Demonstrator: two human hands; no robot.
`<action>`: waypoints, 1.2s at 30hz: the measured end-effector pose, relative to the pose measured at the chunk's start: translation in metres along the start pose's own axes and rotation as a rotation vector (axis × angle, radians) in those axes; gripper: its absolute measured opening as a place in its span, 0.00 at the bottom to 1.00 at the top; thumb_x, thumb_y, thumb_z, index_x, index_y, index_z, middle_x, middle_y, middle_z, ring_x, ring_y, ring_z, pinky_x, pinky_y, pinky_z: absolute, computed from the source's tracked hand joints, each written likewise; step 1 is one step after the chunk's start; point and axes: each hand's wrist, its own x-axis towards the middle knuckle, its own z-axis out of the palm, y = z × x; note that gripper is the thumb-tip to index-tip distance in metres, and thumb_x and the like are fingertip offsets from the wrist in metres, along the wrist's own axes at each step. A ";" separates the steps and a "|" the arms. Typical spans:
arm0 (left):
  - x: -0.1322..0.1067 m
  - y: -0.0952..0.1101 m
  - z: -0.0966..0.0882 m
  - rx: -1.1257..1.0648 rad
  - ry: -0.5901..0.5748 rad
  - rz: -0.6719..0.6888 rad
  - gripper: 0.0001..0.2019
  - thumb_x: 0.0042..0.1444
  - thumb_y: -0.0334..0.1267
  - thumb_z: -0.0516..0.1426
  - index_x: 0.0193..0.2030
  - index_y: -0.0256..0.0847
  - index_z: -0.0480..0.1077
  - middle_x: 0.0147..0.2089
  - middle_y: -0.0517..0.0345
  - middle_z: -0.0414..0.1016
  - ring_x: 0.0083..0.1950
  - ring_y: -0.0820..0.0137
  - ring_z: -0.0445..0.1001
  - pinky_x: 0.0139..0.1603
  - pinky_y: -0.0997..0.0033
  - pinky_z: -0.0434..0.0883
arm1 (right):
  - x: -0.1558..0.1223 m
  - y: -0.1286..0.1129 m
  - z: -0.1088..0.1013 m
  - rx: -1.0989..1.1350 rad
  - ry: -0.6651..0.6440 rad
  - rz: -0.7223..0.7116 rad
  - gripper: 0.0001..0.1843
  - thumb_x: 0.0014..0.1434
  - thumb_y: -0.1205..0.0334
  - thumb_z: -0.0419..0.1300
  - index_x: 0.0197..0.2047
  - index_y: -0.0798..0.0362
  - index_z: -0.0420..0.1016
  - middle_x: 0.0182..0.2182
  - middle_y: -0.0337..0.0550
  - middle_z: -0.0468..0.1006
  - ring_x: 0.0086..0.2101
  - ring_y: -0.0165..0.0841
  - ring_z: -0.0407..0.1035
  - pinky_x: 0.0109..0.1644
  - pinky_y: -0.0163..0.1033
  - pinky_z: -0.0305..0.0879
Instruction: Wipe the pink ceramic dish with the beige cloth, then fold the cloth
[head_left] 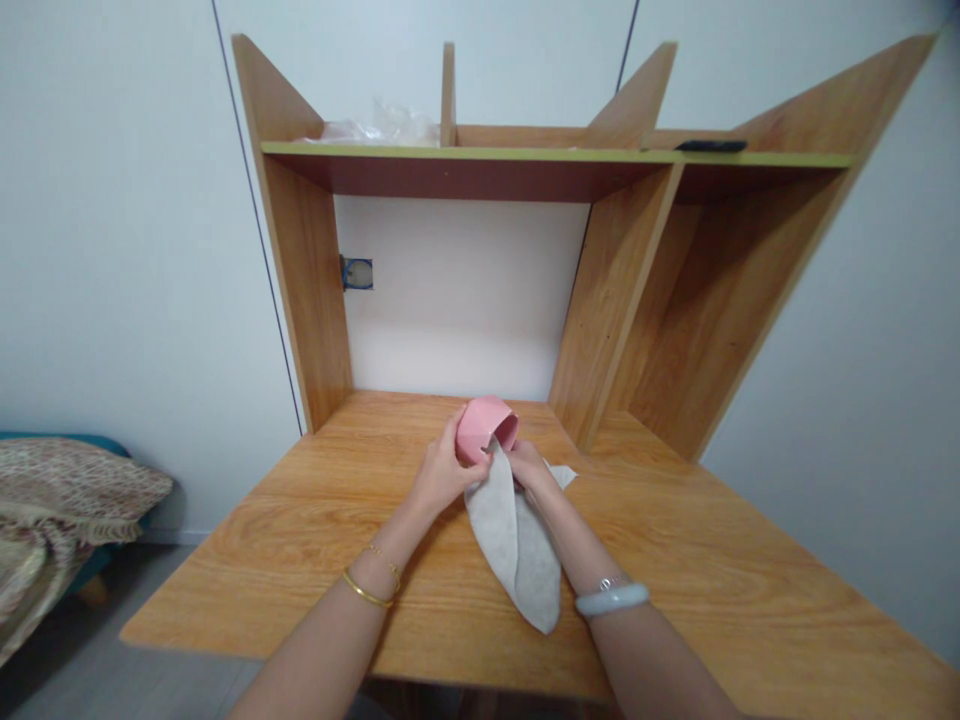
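My left hand (439, 472) is closed around a pink cup (484, 428), held tilted on its side above the wooden desk (315, 540) with its mouth facing right. My right hand (531, 468) grips a grey-white cloth (517, 535) and presses its upper end against the cup's rim. The rest of the cloth hangs down over my right forearm toward the desk. Gold bracelets sit on my left wrist and a pale bangle on my right.
The desk has a wooden hutch with an upper shelf (555, 155) and a side compartment (697, 320) at the right. Crumpled clear plastic (375, 128) and a dark flat object (711, 145) lie on the shelf. A patterned blanket (60, 510) lies at the far left.
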 end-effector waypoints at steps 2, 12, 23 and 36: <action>-0.001 0.001 0.001 0.004 -0.002 0.014 0.37 0.44 0.39 0.60 0.61 0.40 0.51 0.49 0.51 0.70 0.41 0.68 0.72 0.43 0.69 0.70 | -0.001 0.000 0.000 0.029 -0.025 0.035 0.09 0.34 0.64 0.64 0.22 0.59 0.72 0.11 0.34 0.67 0.15 0.25 0.59 0.18 0.31 0.52; 0.001 -0.006 -0.001 -0.048 0.059 -0.051 0.37 0.44 0.42 0.60 0.61 0.40 0.51 0.47 0.51 0.71 0.40 0.68 0.72 0.42 0.70 0.70 | 0.006 -0.001 0.003 0.329 0.182 -0.148 0.21 0.37 0.58 0.65 0.36 0.55 0.66 0.21 0.40 0.75 0.23 0.32 0.69 0.27 0.35 0.65; 0.004 -0.022 0.003 -0.120 0.018 -0.073 0.36 0.43 0.39 0.61 0.60 0.37 0.54 0.49 0.48 0.70 0.44 0.66 0.71 0.45 0.67 0.70 | 0.005 0.002 -0.001 -0.107 0.348 -0.469 0.22 0.46 0.60 0.58 0.44 0.55 0.57 0.18 0.30 0.65 0.20 0.30 0.63 0.24 0.33 0.56; 0.005 -0.020 0.005 -0.190 0.028 -0.121 0.35 0.43 0.37 0.60 0.61 0.38 0.55 0.51 0.48 0.69 0.45 0.67 0.71 0.46 0.68 0.69 | 0.009 0.014 -0.001 -0.118 -0.061 -0.299 0.08 0.43 0.57 0.61 0.24 0.53 0.74 0.27 0.43 0.78 0.29 0.34 0.70 0.34 0.37 0.63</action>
